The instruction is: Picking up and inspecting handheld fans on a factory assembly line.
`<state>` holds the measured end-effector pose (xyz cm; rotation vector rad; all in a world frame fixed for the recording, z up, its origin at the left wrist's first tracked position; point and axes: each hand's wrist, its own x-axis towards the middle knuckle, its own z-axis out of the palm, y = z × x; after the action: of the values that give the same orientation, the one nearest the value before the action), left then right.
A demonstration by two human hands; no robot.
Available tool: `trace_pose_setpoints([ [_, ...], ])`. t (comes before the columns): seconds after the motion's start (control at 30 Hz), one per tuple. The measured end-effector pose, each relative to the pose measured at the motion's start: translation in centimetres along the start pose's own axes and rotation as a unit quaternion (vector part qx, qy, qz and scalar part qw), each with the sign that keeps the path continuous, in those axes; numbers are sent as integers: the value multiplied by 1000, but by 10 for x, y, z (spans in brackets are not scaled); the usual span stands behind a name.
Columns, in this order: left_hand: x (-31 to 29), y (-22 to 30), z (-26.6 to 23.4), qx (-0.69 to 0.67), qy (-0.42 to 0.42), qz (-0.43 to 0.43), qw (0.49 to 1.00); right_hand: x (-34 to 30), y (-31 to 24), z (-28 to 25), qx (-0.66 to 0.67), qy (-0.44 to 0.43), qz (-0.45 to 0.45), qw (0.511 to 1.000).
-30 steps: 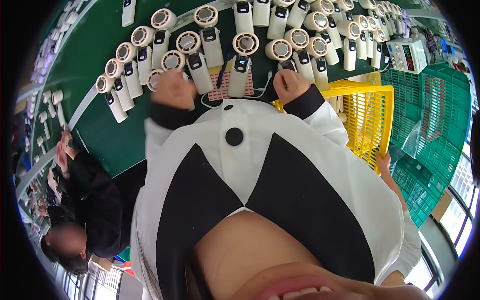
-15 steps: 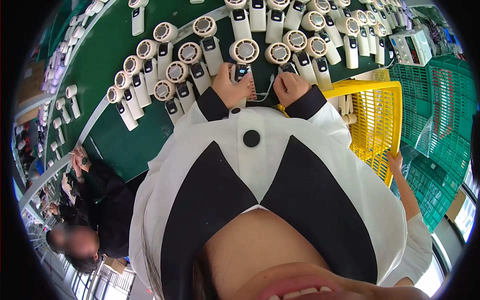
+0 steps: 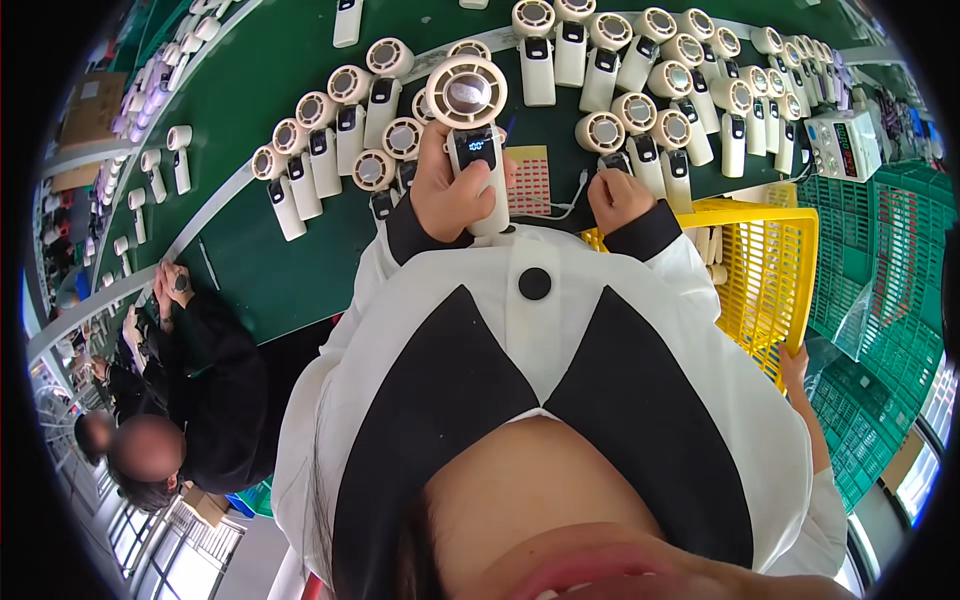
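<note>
My left hand (image 3: pixel 452 195) is wrapped round a cream handheld fan (image 3: pixel 497 205), its thumb on the front below the lit display. The round fan head (image 3: pixel 466 92) points up and away from me, above the green table. Further right, my right hand (image 3: pixel 620 200) is curled closed over the lower end of another handheld fan (image 3: pixel 601 132). What its fingers hold, if anything, is hidden. A white cable (image 3: pixel 582 180) lies between the hands, beside a yellow card with red marks (image 3: pixel 530 178).
Many similar fans (image 3: pixel 320 150) lie in rows on the green table (image 3: pixel 235 270). At right are a yellow basket (image 3: pixel 805 270), green crates (image 3: pixel 885 240) and a small device with a lit display (image 3: pixel 843 145). Another person (image 3: pixel 215 370) sits at left; someone's arm (image 3: pixel 800 385) reaches the basket.
My left hand has raised the fan and moved it left, uncovering more of the yellow card. The right hand stays beside the same fan. The whole view has shifted a little.
</note>
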<state>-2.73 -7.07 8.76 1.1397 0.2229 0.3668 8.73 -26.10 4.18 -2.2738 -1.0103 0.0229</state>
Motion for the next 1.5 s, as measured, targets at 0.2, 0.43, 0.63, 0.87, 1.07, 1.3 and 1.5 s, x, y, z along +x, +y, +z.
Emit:
trace_pose_setpoints([
  [0.2, -2, 5, -1, 7, 8, -4, 1000, 0, -2, -1, 12, -4, 9, 1000],
  [0.43, -4, 9, -7, -14, 75, 4, 997, 0, -2, -1, 6, -13, -1, 1000],
  [0.63, -24, 16, -71, -168, 174, 11, 970, -5, 5, 6, -29, -28, 2, 999],
  [0.87, -78, 60, -229, 311, 586, -57, 746, -6, 16, 16, -22, -39, 19, 999],
  [1.07, -93, 31, -326, 492, 559, -80, 662, -10, 27, 19, -16, -91, 36, 995],
  [1.3, -83, 16, -328, 668, 435, -44, 602, -13, 46, 26, 9, -104, 69, 992],
  [1.5, -53, 34, -259, 672, 547, 201, 458, -13, 53, 28, 8, -116, 39, 992],
])
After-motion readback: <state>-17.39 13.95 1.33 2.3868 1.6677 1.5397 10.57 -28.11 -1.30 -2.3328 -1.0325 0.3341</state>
